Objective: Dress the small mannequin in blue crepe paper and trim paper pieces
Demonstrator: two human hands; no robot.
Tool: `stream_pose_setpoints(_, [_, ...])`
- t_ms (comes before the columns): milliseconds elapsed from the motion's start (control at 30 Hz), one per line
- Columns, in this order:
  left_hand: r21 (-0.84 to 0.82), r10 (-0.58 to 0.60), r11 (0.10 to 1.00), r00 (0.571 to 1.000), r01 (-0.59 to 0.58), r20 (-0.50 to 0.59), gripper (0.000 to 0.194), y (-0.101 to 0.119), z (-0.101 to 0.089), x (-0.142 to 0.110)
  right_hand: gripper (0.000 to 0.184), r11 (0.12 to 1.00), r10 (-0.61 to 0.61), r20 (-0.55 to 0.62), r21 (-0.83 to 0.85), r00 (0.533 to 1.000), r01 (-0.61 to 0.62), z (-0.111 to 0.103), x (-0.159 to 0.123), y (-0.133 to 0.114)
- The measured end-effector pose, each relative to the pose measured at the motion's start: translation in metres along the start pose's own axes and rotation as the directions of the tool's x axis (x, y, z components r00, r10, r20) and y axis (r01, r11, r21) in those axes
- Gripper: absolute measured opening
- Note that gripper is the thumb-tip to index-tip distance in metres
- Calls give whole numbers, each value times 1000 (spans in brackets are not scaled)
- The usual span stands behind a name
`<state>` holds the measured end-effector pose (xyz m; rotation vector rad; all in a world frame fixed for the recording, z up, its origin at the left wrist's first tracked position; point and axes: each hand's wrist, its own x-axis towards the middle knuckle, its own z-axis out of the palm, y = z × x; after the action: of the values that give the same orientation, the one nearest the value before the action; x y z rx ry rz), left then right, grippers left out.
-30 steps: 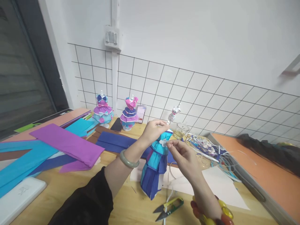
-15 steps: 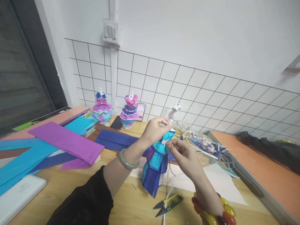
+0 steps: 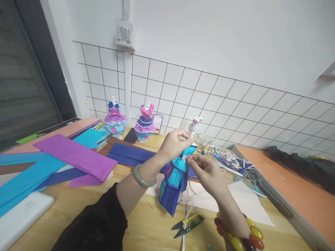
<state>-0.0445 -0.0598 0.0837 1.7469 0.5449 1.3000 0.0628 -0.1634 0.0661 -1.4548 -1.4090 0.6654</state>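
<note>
A small dress form (image 3: 173, 184) in layered turquoise and dark blue crepe paper leans in front of me. At its top, my left hand (image 3: 176, 144) pinches the white neck knob. My right hand (image 3: 206, 170) has thumb and fingertips pressed together at the waist, on a small white piece (image 3: 184, 158) against the turquoise paper; its exact shape is partly hidden by the fingers. Yellow and green thread snips (image 3: 187, 225) lie on the table below the skirt, across a white ribbon (image 3: 183, 238).
Two finished-looking paper dress forms (image 3: 115, 120) stand at the back left by a phone (image 3: 131, 136). A bare white form (image 3: 195, 123) and glass cup (image 3: 203, 142) stand behind my hands. Purple crepe paper (image 3: 75, 157) lies left, tangled ribbon scraps (image 3: 227, 160) right, a white power bank (image 3: 27, 216) front left.
Hardly anything differs. The view has shifted slightly. Both hands keep their grip at the neck and waist, with the right fingertips slightly closer in.
</note>
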Motion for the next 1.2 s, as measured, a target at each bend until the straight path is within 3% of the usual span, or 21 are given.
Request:
stream_pose_setpoints(367, [34,0,999,1000,0,-6,13,7,1,-3,36,999,19,-6,-39,1000,-19,-1,-2,-4])
stream_pose_setpoints(867, [32,-63,997,997,64,-47,13,-7,-3,6,34,998,27,-13,-61,1000,-28,-3,-6,-9])
stream_pose_setpoints(1200, [119,2,993,1000,-3,8,11,6,1,-3,32,998,45,-26,-36,999,-45,-2,-4,-6])
